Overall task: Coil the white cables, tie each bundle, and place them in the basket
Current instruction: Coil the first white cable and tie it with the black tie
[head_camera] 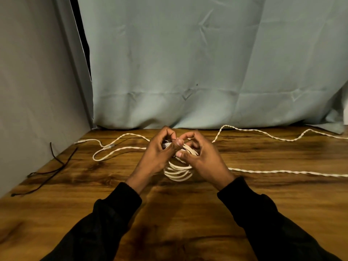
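Pale blue-grey cloth backdrop (207,63) hangs behind your work surface and folds round to a greyer panel on your left. Below it the dark-grained wooden table (169,213) stretches toward you, and your black sleeves (105,223) reach in from the bottom corners. Loose white twisted cables (282,171) trail across the table: one runs from near your right hand off the right edge, another wavers along the back edge, and a looped length with a clear plug lies to the left of your hands. Thin black ties (54,171) lie well apart on the far left of the table. Your left hand (160,153) and right hand (199,155) meet at the table's middle, holding the coiled white bundle (178,173) upright just above the wood. Both sets of fingers are curled, pinching the top of the coil, thumbs pressed close together; a dark tie seems caught there, though it is too small to tell.
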